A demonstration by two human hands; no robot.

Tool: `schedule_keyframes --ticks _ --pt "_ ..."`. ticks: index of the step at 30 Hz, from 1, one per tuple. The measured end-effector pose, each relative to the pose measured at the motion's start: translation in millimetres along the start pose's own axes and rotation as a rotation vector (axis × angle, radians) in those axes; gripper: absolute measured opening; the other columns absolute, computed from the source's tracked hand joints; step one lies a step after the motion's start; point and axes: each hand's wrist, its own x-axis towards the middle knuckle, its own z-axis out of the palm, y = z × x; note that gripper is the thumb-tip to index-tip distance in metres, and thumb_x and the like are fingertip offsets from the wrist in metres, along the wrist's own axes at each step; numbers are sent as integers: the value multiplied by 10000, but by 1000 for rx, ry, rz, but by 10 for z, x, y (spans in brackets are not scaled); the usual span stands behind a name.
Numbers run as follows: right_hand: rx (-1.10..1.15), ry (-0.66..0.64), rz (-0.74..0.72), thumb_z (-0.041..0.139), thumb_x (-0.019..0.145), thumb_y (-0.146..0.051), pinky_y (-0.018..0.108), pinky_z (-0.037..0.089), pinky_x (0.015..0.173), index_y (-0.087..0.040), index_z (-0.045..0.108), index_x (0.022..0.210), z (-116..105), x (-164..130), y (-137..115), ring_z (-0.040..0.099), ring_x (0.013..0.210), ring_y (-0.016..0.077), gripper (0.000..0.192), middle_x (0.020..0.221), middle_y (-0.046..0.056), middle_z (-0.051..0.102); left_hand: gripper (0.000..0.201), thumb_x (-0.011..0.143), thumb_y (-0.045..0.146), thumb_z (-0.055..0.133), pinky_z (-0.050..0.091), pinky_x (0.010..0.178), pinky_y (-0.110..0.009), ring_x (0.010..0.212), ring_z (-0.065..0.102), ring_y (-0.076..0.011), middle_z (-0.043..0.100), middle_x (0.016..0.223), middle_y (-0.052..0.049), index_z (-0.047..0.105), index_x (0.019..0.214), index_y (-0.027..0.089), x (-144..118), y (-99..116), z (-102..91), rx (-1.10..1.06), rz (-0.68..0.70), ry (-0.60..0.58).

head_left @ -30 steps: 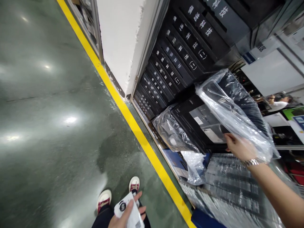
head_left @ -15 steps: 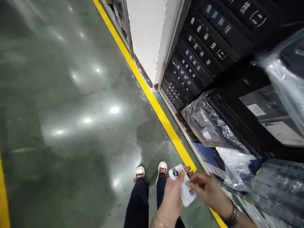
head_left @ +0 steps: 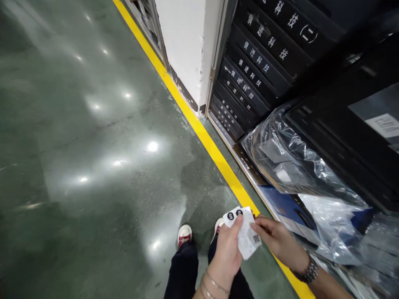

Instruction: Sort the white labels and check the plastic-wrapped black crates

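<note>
Small white paper labels (head_left: 248, 237) with black round marks and a square code lie overlapped in my hands, at the lower middle of the head view. My left hand (head_left: 230, 245) is closed on them, its thumb pressing on top near the round marks. From the right, my right hand (head_left: 277, 238) pinches the edge of the upper label between thumb and fingers. The fingers beneath the labels are mostly hidden. A bracelet circles the left wrist and a dark metal watch (head_left: 308, 270) the right.
Stacked black crates (head_left: 249, 79) with white lettering stand at the upper right beside a white pillar (head_left: 183, 45). Plastic-wrapped goods (head_left: 289, 153) and a blue box (head_left: 283, 207) lie nearer. A yellow line (head_left: 215, 153) crosses the glossy green floor (head_left: 102, 207).
The labels have fanned apart, so two round marks now show. My view has shifted slightly, and the right foot is now partly covered by the labels and left hand.
</note>
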Motion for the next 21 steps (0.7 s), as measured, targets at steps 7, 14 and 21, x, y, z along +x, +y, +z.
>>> schedule_keyframes --ticks 7,14,21 --pt "23 283 28 480 958 -539 277 457 628 -172 569 816 -346 1061 1286 532 649 117 403 707 -32 546 304 842 291 702 414 1116 -387 1053 692 -241 730 1133 -170 711 1048 68 1487 85 -243 11 134 -89" --pt "-7 461 160 569 962 -388 214 480 519 -141 605 880 -671 2205 2450 532 550 68 263 716 -43 583 290 943 320 538 275 1190 -498 1364 466 -269 621 1341 -164 701 1077 121 3161 -228 269 -7 157 -480" --pt "-77 651 -67 551 973 -403 229 521 537 -137 618 983 -905 2331 2262 581 565 78 275 744 -30 624 440 1017 313 336 504 1029 -567 1120 656 -224 753 1034 -4 733 865 200 2439 -129 1056 -150 36 -1004"
